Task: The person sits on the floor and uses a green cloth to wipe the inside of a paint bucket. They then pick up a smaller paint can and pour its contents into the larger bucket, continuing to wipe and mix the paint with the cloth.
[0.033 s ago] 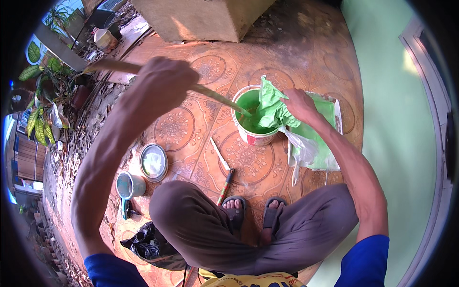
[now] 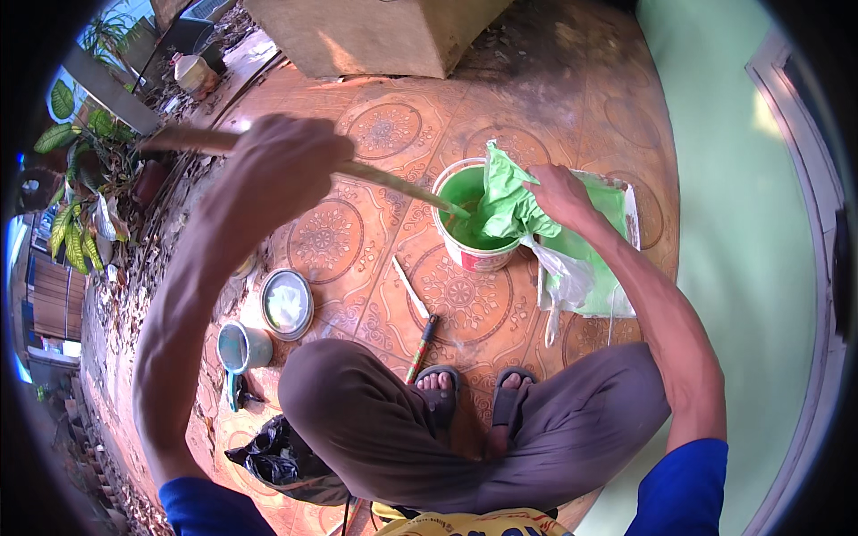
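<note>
A long wooden stick (image 2: 393,184) is gripped in my left hand (image 2: 284,170), fingers closed round it. Its lower end dips into a white bucket (image 2: 466,258) with green paint inside, and the other end points up to the left. Draped over the bucket's right rim is a paint-smeared green plastic bag (image 2: 511,198). My right hand (image 2: 561,195) pinches this bag's upper edge. Clear plastic (image 2: 568,279) hangs from the bag outside the bucket. A paint tray (image 2: 633,223) coated with green lies just right of the bucket, partly behind my right forearm.
Before my feet lies a long white blade (image 2: 411,288) with a dark handle (image 2: 427,344). To the left are a round container (image 2: 288,305), a paint-stained mug (image 2: 246,347) and a black plastic bag (image 2: 273,454). A concrete block (image 2: 375,37) stands ahead, a green wall (image 2: 737,268) right.
My left hand has shifted slightly left and down, tilting the stick's upper part with it. My right hand and the bag stay in place.
</note>
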The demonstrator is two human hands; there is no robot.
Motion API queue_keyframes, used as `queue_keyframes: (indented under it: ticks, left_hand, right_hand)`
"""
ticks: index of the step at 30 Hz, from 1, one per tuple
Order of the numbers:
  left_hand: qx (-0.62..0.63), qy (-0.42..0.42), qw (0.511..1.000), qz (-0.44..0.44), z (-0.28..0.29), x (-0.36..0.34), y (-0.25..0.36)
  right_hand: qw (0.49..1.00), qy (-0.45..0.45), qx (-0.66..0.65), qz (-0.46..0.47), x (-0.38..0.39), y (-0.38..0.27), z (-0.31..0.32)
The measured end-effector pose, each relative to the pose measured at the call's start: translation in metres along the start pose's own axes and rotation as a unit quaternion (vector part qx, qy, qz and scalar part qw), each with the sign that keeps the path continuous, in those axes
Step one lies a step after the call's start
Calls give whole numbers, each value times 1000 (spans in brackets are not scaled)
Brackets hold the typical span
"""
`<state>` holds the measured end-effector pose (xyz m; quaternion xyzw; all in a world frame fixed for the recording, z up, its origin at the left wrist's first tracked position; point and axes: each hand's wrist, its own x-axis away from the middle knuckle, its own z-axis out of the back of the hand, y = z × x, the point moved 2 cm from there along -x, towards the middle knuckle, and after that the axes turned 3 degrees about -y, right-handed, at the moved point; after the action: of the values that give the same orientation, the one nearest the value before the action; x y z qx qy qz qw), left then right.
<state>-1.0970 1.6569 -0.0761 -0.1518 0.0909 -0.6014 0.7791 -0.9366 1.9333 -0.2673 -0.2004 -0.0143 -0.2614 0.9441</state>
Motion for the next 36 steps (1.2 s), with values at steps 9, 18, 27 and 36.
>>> queue_keyframes:
  ticks: [9, 18, 27, 36]
  left_hand:
    - [247, -26, 956, 156, 5, 123, -35]
    - [495, -206, 809, 243, -111, 197, -7]
    - [681, -235, 683, 121, -233, 125, 152]
    - [751, -139, 632, 132, -303, 94, 242]
  right_hand:
    - [999, 7, -20, 43, -14, 21, 4]
    - [991, -6, -35, 132, -45, 30, 15]
    - [993, 11, -61, 101, -41, 29, 9]
    - [995, 6, -75, 66, -43, 38, 5]
